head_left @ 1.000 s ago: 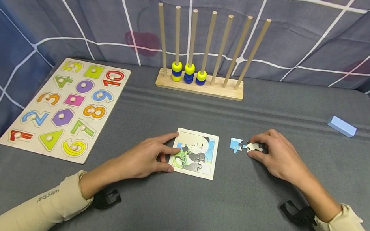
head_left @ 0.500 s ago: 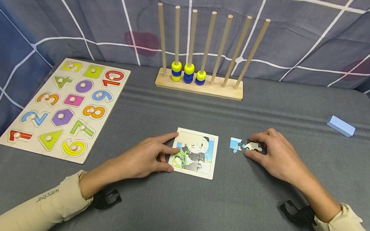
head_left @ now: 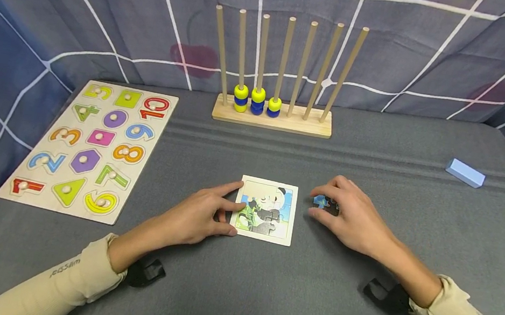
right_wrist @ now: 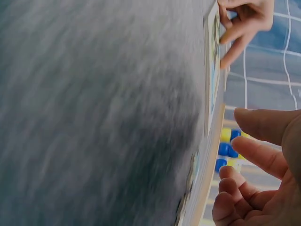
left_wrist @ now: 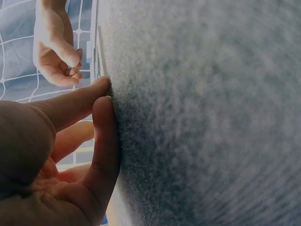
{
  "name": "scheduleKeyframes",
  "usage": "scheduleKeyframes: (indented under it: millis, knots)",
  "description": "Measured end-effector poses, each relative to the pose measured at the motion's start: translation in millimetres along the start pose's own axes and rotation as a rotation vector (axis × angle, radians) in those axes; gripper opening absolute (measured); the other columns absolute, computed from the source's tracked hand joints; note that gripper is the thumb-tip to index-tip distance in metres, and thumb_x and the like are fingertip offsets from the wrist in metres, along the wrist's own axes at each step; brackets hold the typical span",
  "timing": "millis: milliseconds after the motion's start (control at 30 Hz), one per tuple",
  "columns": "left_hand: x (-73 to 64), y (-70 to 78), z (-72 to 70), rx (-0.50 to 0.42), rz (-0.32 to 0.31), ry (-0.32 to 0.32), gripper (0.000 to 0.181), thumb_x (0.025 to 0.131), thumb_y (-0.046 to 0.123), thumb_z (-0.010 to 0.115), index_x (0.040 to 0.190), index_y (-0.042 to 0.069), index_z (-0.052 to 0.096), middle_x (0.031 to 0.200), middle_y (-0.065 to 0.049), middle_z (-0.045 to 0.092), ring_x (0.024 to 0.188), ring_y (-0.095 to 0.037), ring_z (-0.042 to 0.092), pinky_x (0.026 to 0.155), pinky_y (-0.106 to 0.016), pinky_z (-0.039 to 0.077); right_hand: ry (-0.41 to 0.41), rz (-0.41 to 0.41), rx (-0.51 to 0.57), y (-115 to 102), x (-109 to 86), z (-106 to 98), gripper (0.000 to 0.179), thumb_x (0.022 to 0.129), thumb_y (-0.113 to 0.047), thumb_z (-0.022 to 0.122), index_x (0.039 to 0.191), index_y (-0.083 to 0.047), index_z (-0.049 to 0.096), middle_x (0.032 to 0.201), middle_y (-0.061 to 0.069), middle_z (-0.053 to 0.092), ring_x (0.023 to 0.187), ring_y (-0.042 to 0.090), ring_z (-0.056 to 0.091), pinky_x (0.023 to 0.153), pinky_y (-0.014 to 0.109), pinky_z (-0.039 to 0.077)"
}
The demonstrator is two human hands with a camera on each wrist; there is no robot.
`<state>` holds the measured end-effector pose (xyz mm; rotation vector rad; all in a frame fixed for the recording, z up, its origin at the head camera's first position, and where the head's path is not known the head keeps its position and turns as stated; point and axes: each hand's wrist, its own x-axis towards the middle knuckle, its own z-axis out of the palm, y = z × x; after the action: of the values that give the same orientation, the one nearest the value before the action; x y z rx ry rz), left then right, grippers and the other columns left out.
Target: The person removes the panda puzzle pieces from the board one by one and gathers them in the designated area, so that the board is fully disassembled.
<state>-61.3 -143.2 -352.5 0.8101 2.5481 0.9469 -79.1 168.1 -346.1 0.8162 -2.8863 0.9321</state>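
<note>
A square panda jigsaw puzzle (head_left: 283, 238) lies in its pale wooden frame on the grey table. My left hand (head_left: 197, 214) rests at its left side, index fingertip and thumb at the border, another fingertip touching the picture. Beyond its right edge, my right hand (head_left: 353, 216) hovers with thumb and fingers spread apart over loose jigsaw pieces. One blue piece (head_left: 321, 201) shows between the fingertips, with a dark piece (head_left: 333, 206) partly hidden under the hand. In the right wrist view the right hand's fingers (right_wrist: 261, 155) hold nothing and stay above the pieces.
A wooden board of number and shape pieces (head_left: 125, 204) lies at the left. Toward the back stands a peg rack (head_left: 296, 125) with yellow and blue beads on three pegs. A light blue block (head_left: 465, 173) lies at the far right. Checkered cloth hangs behind.
My right hand has moved left from the white-and-black piece to over the blue one, its thumb and fingers spread. The left hand and puzzle have stayed put.
</note>
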Motion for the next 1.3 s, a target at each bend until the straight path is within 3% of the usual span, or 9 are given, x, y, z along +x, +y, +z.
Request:
scheduleKeyframes:
  millis: [400,833,1300]
  knots:
    - [-0.3,0.6,0.7,-0.016,0.013,-0.004,0.051,0.081,0.012,0.082,0.126,-0.003,0.065,0.153,-0.023,0.034,0.067,0.003,0.054,0.065,-0.023,0.046,-0.060,0.002,0.087,-18,12.6,17,0.025,0.088,-0.016,0.077,0.111,-0.008,0.073,0.099,0.002,0.060,0.084,0.017,0.052,0.073,0.036,0.041]
    - [-0.8,0.2,-0.2,-0.010,0.005,-0.014,0.051,0.082,0.013,0.082,0.127,-0.002,0.065,0.154,-0.023,0.034,0.068,0.003,0.053,0.065,-0.023,0.046,-0.141,0.000,0.007,-28,23.5,34,0.037,0.088,-0.022,0.077,0.120,-0.005,0.070,0.097,0.002,0.057,0.084,0.018,0.050,0.073,0.037,0.040]
    - [-0.8,-0.1,-0.1,-0.010,-0.002,-0.012,0.050,0.081,0.012,0.082,0.126,-0.003,0.065,0.153,-0.023,0.035,0.068,0.002,0.053,0.064,-0.023,0.046,-0.182,0.012,-0.001,-31,26.6,34,0.028,0.086,-0.015,0.078,0.113,-0.010,0.071,0.094,0.002,0.053,0.081,0.017,0.045,0.071,0.035,0.038]
